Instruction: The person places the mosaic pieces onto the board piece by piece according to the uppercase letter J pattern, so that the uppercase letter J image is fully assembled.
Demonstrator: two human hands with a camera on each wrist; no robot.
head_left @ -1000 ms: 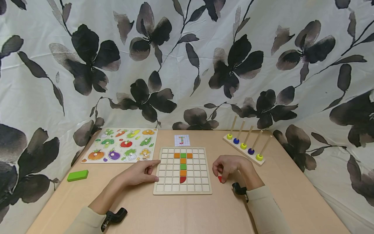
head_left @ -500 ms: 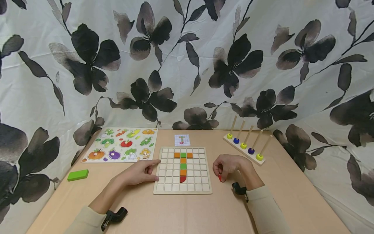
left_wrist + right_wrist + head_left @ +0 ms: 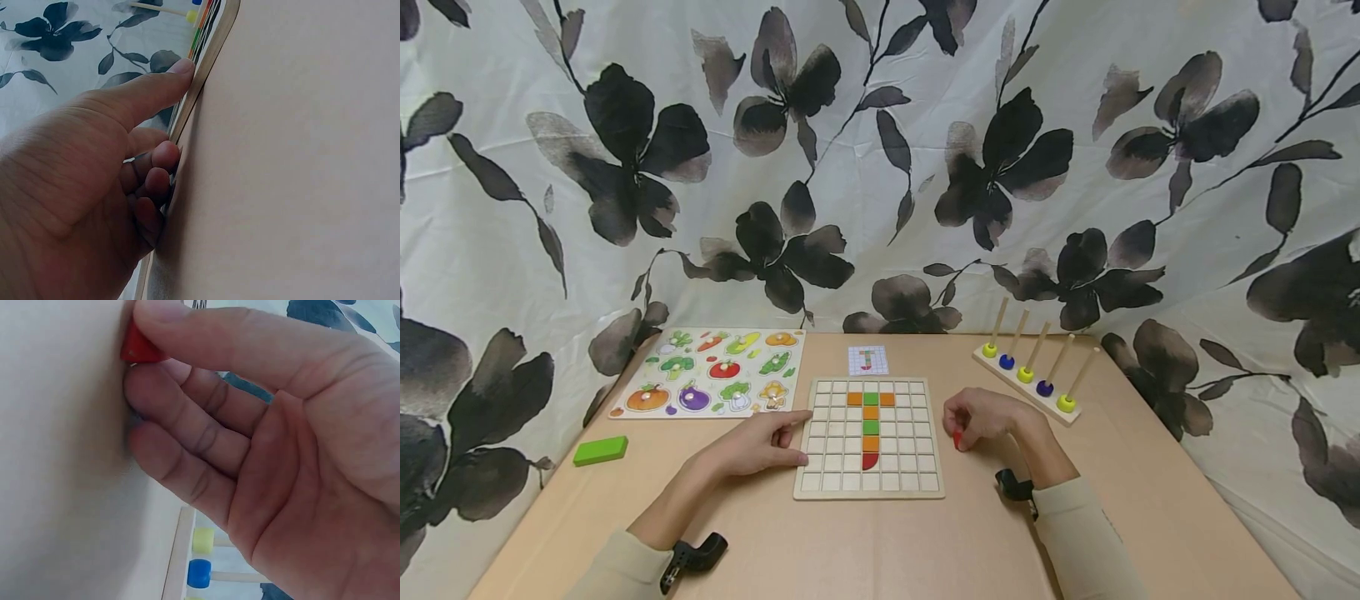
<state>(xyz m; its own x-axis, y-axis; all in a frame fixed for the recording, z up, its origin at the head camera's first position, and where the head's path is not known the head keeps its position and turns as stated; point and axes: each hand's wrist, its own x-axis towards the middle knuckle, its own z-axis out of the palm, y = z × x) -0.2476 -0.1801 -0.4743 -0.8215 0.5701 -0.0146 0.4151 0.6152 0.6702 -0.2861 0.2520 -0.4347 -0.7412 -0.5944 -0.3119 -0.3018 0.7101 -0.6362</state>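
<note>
A wooden grid board (image 3: 832, 482) lies mid-table, with orange, green and red pieces forming a T-like column; the lowest is a red quarter-round piece (image 3: 870, 461). My left hand (image 3: 760, 443) rests at the board's left edge, its thumb and index fingertip touching the rim; in the left wrist view the other fingers of that hand (image 3: 81, 169) curl loosely beside the edge. To the board's right, my right hand (image 3: 988, 417) pinches a small red block (image 3: 957, 439). Thumb and fingertips partly hide this red block (image 3: 140, 347) in the right wrist view, close over the table.
A pattern card (image 3: 868, 360) lies behind the board. At the back left is a vegetable picture board (image 3: 711, 387), with a green block (image 3: 599, 451) in front of it. A peg stand (image 3: 1026, 385) with yellow and blue beads stands back right, just beyond my right hand.
My right hand has gripped the red block from the table and shifted it slightly left and away from me. The left hand and the grid board have stayed put.
</note>
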